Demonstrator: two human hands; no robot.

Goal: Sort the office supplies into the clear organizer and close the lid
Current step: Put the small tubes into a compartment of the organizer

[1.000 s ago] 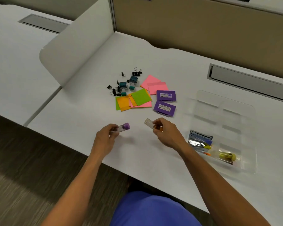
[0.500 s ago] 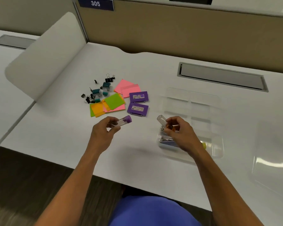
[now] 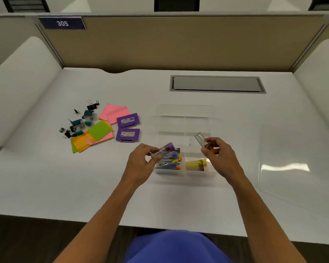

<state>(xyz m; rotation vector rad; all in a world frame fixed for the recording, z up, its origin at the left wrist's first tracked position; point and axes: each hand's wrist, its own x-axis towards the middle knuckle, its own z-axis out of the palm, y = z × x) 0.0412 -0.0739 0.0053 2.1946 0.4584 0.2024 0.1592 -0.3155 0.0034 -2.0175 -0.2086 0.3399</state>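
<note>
Low in the frame's centre, the left hand pinches a clear purple-capped tube and the right hand an orange-capped one, both over the clear organizer on the bench. Its nearest compartments already hold packets and a yellow-capped tube. Farther left, purple boxes, sticky notes and binder clips lie unsorted. The lid lies off at right, so I judge the job is early.

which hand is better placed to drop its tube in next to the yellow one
Right. The right hand holds its orange-capped tube just above the yellow tube; the left hand hovers over the neighbouring compartment.
</note>
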